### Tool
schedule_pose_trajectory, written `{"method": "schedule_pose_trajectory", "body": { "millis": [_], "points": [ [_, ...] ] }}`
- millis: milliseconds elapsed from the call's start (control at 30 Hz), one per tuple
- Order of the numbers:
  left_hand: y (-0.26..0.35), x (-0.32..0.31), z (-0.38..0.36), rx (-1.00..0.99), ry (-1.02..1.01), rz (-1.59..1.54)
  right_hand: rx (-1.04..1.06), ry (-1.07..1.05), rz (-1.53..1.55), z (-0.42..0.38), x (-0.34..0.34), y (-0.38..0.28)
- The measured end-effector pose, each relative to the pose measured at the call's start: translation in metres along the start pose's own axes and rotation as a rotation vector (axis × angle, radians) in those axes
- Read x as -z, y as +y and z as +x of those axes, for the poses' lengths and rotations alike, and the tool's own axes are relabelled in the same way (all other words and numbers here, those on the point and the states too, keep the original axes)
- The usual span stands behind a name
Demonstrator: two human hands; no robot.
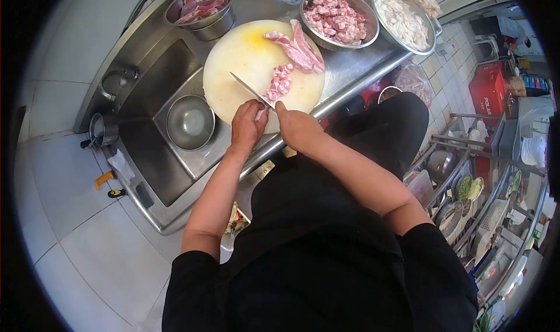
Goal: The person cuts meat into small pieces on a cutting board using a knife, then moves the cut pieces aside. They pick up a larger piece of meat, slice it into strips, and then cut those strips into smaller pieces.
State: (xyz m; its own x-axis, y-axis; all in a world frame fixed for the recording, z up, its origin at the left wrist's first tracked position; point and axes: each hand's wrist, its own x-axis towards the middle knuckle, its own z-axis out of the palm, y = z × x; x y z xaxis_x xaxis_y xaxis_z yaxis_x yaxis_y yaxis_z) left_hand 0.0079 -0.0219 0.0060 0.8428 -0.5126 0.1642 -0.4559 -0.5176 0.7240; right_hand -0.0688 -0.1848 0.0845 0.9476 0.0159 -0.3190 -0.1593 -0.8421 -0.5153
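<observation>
My right hand is closed round the handle of a knife, whose blade points away to the upper left over a round white cutting board. At the board's near edge, my left hand has its fingers curled on a piece of raw meat beside the blade; most of that piece is hidden. Just beyond the knife lies a small row of cut meat pieces. Larger raw meat strips rest at the far right of the board.
A metal bowl of diced meat and a colander of white pieces stand behind right. Another bowl holds meat slabs at back left. Left of the board is a sink with a metal bowl and a faucet.
</observation>
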Motion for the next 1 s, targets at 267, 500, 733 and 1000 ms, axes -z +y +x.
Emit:
{"method": "schedule_pose_trajectory", "body": {
  "millis": [267, 500, 733, 1000],
  "points": [
    [0.008, -0.004, -0.004, 0.007, 0.031, 0.046, -0.282, -0.246, -0.016, -0.080, 0.023, 0.018],
    [0.000, 0.001, -0.011, -0.084, 0.012, 0.053, -0.098, -0.040, 0.001, 0.000, 0.016, 0.010],
    [0.026, 0.023, -0.012, 0.080, -0.035, -0.075, -0.099, -0.001, -0.025, -0.047, 0.040, 0.010],
    [-0.005, 0.006, -0.012, 0.018, -0.010, 0.013, -0.008, 0.115, -0.026, -0.073, 0.044, 0.001]
  ]
}}
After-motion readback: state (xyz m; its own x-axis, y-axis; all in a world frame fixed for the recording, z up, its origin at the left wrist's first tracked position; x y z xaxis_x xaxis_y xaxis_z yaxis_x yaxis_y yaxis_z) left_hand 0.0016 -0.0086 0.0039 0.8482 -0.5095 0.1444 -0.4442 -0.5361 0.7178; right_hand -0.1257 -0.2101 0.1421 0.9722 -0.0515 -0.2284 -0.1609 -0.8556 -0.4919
